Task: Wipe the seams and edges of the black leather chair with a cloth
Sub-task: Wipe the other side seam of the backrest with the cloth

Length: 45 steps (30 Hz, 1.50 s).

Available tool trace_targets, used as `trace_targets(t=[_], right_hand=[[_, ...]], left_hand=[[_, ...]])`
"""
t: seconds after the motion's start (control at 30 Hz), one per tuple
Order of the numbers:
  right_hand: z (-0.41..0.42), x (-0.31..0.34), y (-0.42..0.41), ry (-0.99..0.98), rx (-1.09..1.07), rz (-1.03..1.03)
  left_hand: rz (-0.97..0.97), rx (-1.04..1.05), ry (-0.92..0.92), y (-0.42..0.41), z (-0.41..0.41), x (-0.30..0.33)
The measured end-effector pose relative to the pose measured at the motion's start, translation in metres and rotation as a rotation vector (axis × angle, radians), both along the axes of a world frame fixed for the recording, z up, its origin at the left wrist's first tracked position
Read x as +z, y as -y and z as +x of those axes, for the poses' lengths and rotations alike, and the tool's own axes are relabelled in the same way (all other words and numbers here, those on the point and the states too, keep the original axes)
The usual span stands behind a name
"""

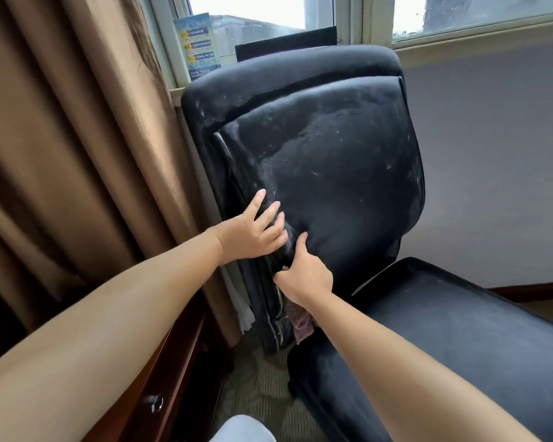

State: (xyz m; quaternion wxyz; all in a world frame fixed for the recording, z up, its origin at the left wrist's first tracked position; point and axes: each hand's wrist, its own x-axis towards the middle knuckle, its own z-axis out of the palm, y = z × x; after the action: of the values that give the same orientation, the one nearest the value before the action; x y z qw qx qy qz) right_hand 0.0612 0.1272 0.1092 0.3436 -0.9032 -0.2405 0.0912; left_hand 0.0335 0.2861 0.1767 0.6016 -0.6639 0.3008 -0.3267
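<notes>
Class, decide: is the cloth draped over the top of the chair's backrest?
No, the cloth hangs below the right hand, low at the backrest's side seam.

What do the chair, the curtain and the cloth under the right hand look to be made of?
Chair: black leather or a leather look-alike, matte, dusty grey film and scuffs, padded panels with deep seams. Curtain: brown woven fabric with a slight sheen, hanging in heavy folds. Cloth: soft pinkish-purple textile, crumpled below the right hand; mostly hidden, so the weave cannot be told.

Black chair (332,161), pinkish-purple cloth (302,323), brown curtain (61,138).
</notes>
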Motion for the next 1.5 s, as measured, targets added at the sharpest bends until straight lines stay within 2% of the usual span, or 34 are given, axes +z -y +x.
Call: trace_targets(t=[0.3,0.5,0.67,0.93,1.13,1.27,1.5], right_hand=[[-0.018,-0.012,-0.002,-0.036,-0.093,0.040],[-0.047,-0.009,0.021,-0.034,-0.014,0.009],[-0.071,-0.004,0.053,-0.039,0.096,-0.012],[-0.102,0.006,0.117,-0.078,0.266,0.008],[-0.117,0.006,0.161,-0.137,0.303,0.078],[-0.127,0.013,0.185,-0.074,0.306,0.050],[-0.124,0.045,0.196,-0.029,0.225,0.338]], left_hand=[[-0.007,0.013,-0.002,-0.002,-0.011,-0.003],[-0.059,0.089,-0.033,0.025,-0.049,-0.003],[-0.129,0.243,-0.098,0.066,-0.091,0.004],[-0.129,0.407,-0.127,0.136,-0.153,0.002],[-0.194,0.420,-0.246,0.178,-0.196,0.021],[-0.237,0.477,-0.281,0.200,-0.209,0.023],[-0.309,0.512,-0.293,0.214,-0.214,0.029]])
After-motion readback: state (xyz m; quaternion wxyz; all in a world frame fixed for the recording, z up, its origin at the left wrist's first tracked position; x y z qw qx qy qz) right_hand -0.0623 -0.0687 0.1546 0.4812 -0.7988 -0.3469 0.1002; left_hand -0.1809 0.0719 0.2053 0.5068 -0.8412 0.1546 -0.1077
